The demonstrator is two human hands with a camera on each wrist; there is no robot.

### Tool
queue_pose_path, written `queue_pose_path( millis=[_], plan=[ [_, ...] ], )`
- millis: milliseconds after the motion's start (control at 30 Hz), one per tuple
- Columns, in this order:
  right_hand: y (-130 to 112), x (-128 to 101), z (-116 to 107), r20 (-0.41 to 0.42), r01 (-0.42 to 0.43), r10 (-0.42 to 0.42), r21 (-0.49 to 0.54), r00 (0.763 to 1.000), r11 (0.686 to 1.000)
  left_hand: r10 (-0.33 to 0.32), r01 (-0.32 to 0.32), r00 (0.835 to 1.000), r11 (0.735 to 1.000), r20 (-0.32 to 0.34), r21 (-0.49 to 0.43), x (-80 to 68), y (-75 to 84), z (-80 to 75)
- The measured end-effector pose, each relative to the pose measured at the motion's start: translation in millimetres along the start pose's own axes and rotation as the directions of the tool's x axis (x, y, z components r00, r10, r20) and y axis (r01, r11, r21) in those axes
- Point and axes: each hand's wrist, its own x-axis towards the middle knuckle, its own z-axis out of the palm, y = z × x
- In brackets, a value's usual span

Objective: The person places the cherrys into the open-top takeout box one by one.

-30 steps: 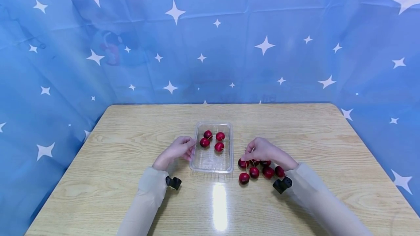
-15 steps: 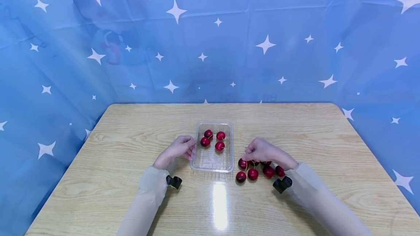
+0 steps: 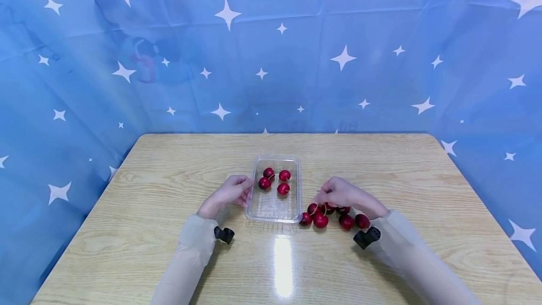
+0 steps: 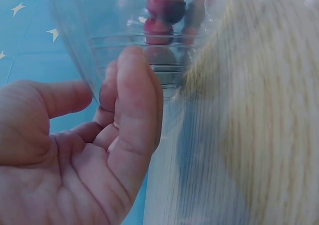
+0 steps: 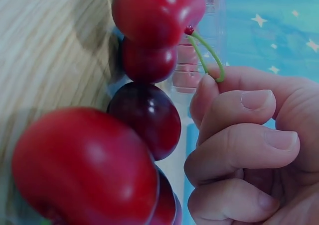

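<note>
My left hand point(image 3: 230, 191) grips the left edge of a clear plastic box point(image 3: 271, 211), thumb and fingers on either side of its wall point(image 4: 82, 60). Several dark red cherries point(image 3: 283, 189) lie in the far half of that box. Right of it, my right hand point(image 5: 244, 140) pinches green cherry stems point(image 5: 217, 60) between thumb and index finger. From these stems hangs a pair of cherries point(image 3: 320, 220), close to the box's near right corner. Under and around this hand, more loose cherries point(image 3: 346, 221) lie on the table; my fingers partly hide some in the head view.
The wooden table point(image 3: 169, 164) has rounded far corners. Behind it hangs a blue cloth point(image 3: 279, 93) with white stars. Black wrist cameras point(image 3: 367, 237) sit on both sleeves, the right one just beside the loose cherries.
The hanging pair of cherries has swung left and away from me, up to the box's corner. My left hand and the box stay in place.
</note>
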Motion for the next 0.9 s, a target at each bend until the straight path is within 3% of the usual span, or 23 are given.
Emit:
queue_pose_path(
  millis=[400, 900],
  plan=[
    [0, 3, -3, -0.074, 0.054, -0.052, 0.023, 0.996, 0.998, 0.004, -0.004, 1.0, 1.0, -0.001, 0.01, -1.2, 0.4, -1.2],
    [-5, -2, -16, -0.191, 0.043, -0.03, 0.067, 0.981, 0.997, 0.002, -0.002, 1.0, 1.0, 0.01, 0.009, -1.2, 0.7, -1.3]
  ],
)
